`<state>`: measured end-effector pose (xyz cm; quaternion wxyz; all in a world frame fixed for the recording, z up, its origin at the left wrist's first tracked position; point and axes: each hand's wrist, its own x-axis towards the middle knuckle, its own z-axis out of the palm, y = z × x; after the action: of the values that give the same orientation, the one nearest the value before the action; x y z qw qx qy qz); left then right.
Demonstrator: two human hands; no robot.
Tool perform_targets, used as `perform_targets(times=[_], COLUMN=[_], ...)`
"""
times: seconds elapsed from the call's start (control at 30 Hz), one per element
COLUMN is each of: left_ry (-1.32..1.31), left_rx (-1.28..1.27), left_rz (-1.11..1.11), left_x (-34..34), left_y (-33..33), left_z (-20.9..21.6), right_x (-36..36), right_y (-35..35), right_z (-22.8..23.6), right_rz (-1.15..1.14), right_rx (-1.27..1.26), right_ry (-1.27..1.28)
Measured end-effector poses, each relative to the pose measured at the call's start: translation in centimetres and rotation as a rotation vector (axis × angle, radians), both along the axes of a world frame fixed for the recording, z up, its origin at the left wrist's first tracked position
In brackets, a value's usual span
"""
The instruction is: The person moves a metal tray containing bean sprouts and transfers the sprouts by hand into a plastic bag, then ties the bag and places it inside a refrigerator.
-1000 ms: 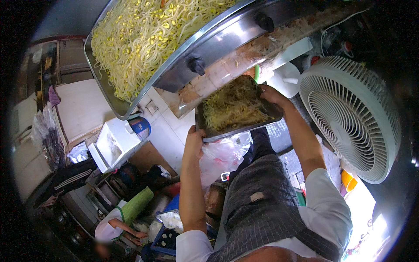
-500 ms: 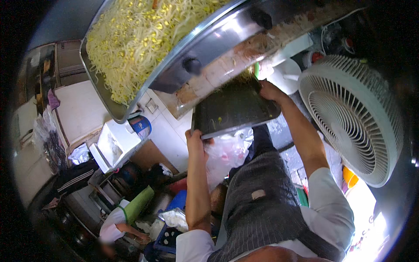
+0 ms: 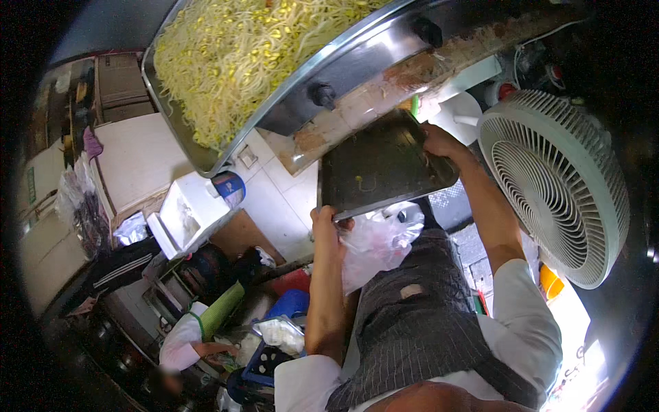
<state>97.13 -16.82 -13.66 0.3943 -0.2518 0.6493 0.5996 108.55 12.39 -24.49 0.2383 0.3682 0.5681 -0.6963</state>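
Between both hands I hold a dark rectangular tray (image 3: 384, 161), tilted, with a single bean sprout stuck to its surface. My left hand (image 3: 329, 223) is closed on the near left corner of the tray, some fingers hidden beneath it. The far right edge is gripped by my right hand (image 3: 443, 145). Just below the tray hangs a clear plastic bag (image 3: 377, 250), next to my left wrist; what it hangs from is hidden. Ahead, above the tray, a large metal pan (image 3: 206, 163) is heaped with yellow bean sprouts (image 3: 254, 62).
A white fan (image 3: 556, 189) stands close to my right arm. On the left are a white foam box (image 3: 189, 220) and a blue tub (image 3: 230, 187). A co-worker (image 3: 195, 336) with green sleeve covers reaches toward a blue crate (image 3: 264, 364). A knobbed steel panel (image 3: 322, 95) fronts the pan.
My view has shifted, so most things sit slightly farther right. The tray stays in both hands and now shows more of its inner face; the sprouts at its far edge no longer show.
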Motion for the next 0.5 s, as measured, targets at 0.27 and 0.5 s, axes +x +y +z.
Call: perform_targets(times=[0.27, 0.5], left_ry=[-0.104, -0.014], left_rx=[-0.11, -0.016], left_rz=[-0.194, -0.033], left_x=[1.1, 0.9], left_y=[-0.3, -0.6], left_z=[1.9, 1.4], right_x=[0.3, -0.2], right_y=[-1.5, -3.0], right_z=[2.8, 3.5], right_rz=[-0.03, 0.14], right_rx=[0.04, 0.446], right_ry=[-0.014, -0.18])
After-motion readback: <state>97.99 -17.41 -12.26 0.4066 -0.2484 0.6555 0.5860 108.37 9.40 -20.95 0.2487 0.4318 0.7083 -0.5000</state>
